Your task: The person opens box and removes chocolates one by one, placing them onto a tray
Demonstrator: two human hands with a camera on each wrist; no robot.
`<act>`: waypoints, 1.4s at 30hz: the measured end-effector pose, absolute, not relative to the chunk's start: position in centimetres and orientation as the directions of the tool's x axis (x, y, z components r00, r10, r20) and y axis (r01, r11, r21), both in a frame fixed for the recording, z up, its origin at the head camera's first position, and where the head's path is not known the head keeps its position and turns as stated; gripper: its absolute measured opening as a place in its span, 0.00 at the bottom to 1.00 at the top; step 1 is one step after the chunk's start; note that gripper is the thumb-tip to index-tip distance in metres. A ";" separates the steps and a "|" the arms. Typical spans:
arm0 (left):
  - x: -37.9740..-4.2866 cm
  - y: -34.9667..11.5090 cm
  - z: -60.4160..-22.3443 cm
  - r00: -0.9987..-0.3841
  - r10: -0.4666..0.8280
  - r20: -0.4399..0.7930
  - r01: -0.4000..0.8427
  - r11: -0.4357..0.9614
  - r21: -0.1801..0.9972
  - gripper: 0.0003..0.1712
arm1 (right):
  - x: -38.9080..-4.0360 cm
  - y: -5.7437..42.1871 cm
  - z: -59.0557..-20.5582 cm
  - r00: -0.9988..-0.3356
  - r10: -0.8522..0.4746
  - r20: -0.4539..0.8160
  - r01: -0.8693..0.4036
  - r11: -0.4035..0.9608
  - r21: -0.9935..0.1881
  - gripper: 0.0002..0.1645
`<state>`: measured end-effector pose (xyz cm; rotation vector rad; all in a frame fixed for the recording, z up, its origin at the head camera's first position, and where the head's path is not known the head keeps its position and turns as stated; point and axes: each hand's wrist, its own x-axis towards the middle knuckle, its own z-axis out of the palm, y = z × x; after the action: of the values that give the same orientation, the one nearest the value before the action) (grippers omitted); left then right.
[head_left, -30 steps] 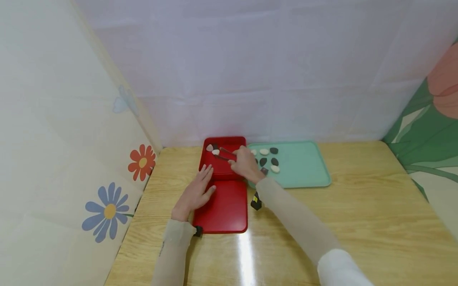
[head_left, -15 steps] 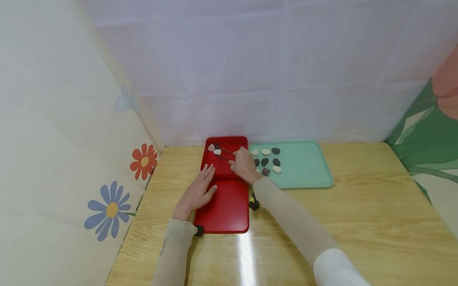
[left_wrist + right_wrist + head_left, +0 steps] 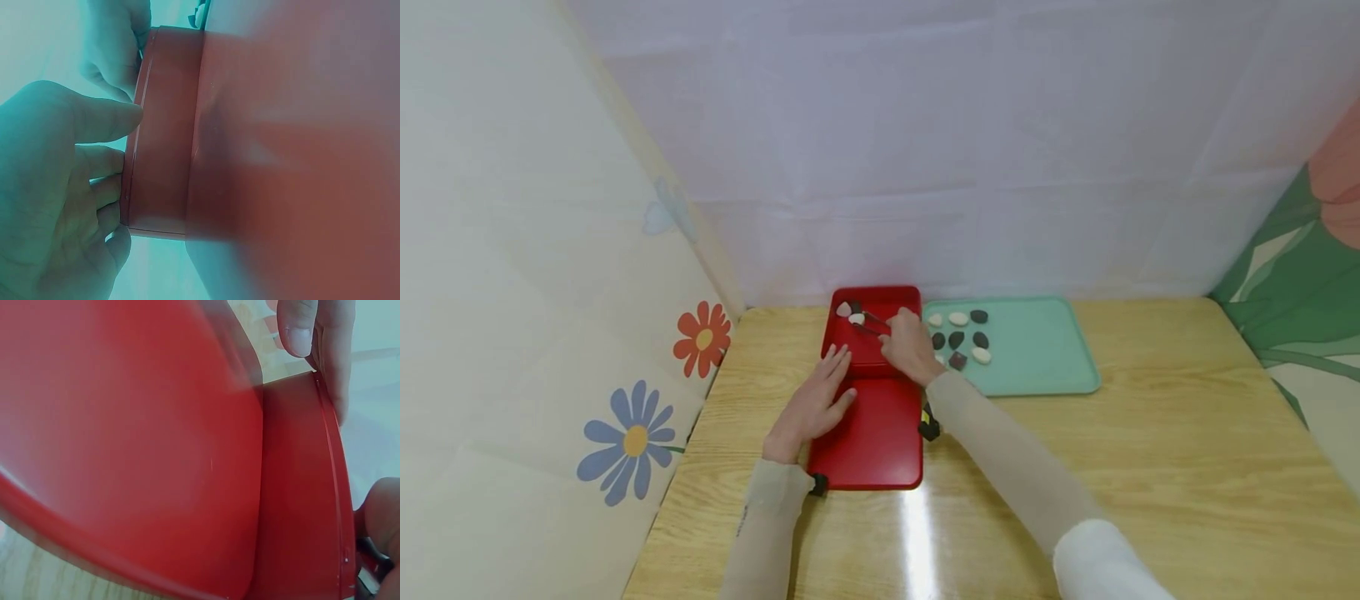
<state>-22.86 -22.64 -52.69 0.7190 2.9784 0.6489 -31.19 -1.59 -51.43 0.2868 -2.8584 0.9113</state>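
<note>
My right hand [image 3: 910, 346] grips a pair of dark tongs [image 3: 876, 326] over the red box [image 3: 868, 358]. The tips of the tongs reach a small white piece [image 3: 857, 319] inside; whether they squeeze it is too small to tell. A pinkish piece [image 3: 844, 309] and a dark piece [image 3: 855, 307] lie beside it. With straight fingers, my left hand [image 3: 812, 410] rests at the box's near left corner. In the left wrist view its thumb and fingertips touch the rim of the red box [image 3: 165, 137]. The right wrist view shows only part of the right hand [image 3: 382, 515] at the rim.
A flat red panel [image 3: 872, 433] adjoins the box on its near side. To the right, a mint-green tray [image 3: 1037, 350] bears several dark and white pieces, including a dark square piece [image 3: 957, 361]. White cloth [image 3: 985, 167] hangs behind the wooden table [image 3: 1180, 433].
The right hand and tongs have shifted very slightly left, and the tong arms now stand closer together near the white piece. The left hand stays at the box's corner.
</note>
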 end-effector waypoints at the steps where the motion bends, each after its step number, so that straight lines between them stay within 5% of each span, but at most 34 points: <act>1: -22.8 -22.6 -52.7 -0.895 0.438 0.084 0.433 0.810 0.396 0.44 | -31.2 -1.6 -51.4 -0.974 -0.141 0.180 -0.219 0.799 -0.560 0.17; 17: -23.0 -22.5 -52.7 -0.886 0.452 0.102 0.452 0.794 0.408 0.43 | -31.0 -1.0 -50.4 -0.958 -0.144 0.247 -0.252 0.832 -0.494 0.14; 42: -22.9 -22.8 -53.0 -0.884 0.455 0.105 0.456 0.794 0.401 0.43 | -28.8 3.3 -47.3 -0.957 -0.160 0.242 -0.280 0.727 -0.627 0.16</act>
<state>-22.95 -22.78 -52.96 0.7557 2.9787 0.6672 -28.85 3.30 -47.29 0.3538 -2.7585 1.0425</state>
